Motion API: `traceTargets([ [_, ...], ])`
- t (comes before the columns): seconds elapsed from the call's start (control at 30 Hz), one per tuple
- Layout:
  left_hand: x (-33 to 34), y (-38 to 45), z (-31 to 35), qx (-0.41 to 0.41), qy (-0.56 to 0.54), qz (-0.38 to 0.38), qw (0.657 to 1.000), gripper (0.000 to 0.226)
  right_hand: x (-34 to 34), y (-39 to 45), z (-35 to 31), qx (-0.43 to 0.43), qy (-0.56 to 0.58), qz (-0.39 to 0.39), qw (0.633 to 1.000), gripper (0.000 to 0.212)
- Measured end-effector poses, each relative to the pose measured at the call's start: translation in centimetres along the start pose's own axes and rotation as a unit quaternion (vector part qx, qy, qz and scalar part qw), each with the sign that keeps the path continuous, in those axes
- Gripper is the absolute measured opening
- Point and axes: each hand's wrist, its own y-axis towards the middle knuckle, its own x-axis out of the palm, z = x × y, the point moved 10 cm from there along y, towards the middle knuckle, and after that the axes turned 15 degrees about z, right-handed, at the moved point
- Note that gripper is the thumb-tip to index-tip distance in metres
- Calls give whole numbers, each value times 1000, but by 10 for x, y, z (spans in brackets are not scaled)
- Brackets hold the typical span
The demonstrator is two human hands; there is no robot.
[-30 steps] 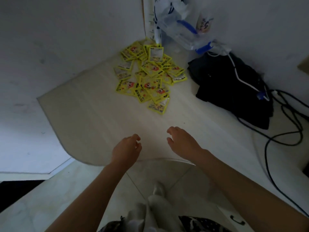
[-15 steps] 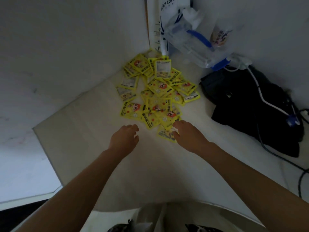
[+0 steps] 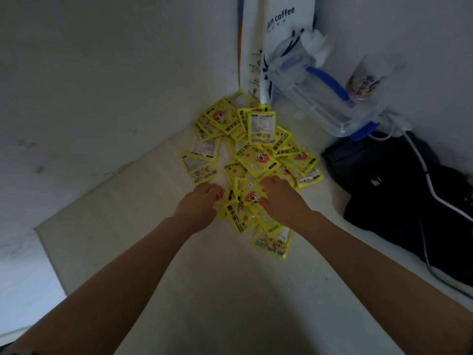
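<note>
Dim, soft, wide-angle edge distortion

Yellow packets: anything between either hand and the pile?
Nothing visible. The left hand and right hand both touch the near edge of the packets. Whether either grips one is unclear. The black bag lies off to the right, clear of both.

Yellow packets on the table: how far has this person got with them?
Barely started, it seems. Done: nothing that shows. The packets lie in one loose heap in the corner of the table, with no separate stack. In hand: the left hand and the right hand touch the heap's near edge; whether they grip a packet is unclear. Left: apparently the whole heap.
</note>
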Motion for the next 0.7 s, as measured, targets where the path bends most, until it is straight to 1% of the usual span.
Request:
traceTargets([
  [0.1,8,8,-2,12,0,-9,1000,63,2,16,-3,-16,-17,-8,1000,42],
  [0.2,13,16,-5,17,11,4,1000,65,9,28,-3,-22,-37,-25,999,47],
  [0.3,20,21,-4,29,38,0,999,65,16,35,-3,-35,-63,-32,997,52],
  [0.37,23,21,-4,27,57,1,998,59,20,38,-1,-44,-80,-20,996,51],
  [0.5,25,20,-10,-3,60,6,998,45,24,41,2,-52,-93,8,994,39],
  [0.6,21,19,-16,-31,56,12,998,40,22,41,4,-54,-100,18,993,40],
  [0.7,21,14,-25,-64,37,11,997,33,22,43,5,-43,-103,12,994,43],
])
